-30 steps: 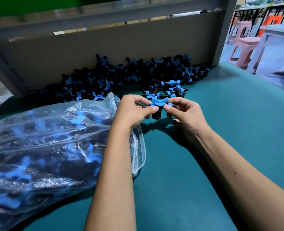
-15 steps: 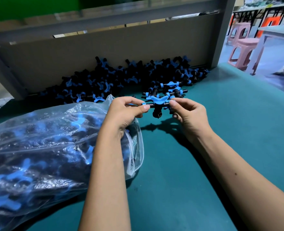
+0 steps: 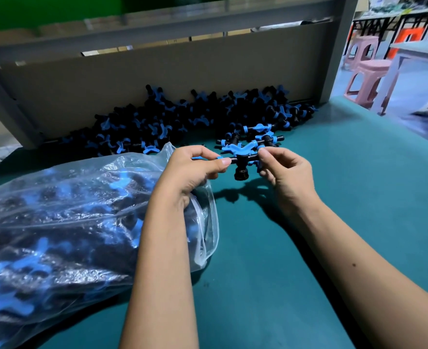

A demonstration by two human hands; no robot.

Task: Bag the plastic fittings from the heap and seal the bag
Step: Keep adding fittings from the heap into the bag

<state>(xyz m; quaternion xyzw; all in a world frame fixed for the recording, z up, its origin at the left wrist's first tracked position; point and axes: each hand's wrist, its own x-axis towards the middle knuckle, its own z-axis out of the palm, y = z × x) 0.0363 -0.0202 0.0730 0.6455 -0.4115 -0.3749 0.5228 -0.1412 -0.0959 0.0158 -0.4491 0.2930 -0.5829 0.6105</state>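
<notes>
bag (image 3: 57, 222) cut off at left edge, its contents blurred behind plastic, far heap (image 3: 182, 117) fittings indistinct

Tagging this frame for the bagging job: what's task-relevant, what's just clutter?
In the job:
fitting, pinched by left hand and right hand
heap of fittings
plastic bag, part filled, mouth open

Lying about:
pink stools
cardboard backboard

left hand (image 3: 192, 170) and right hand (image 3: 286, 172) pinch a fitting (image 3: 240, 159) above the table (image 3: 333, 222), beside the open bag (image 3: 69, 222).
</notes>
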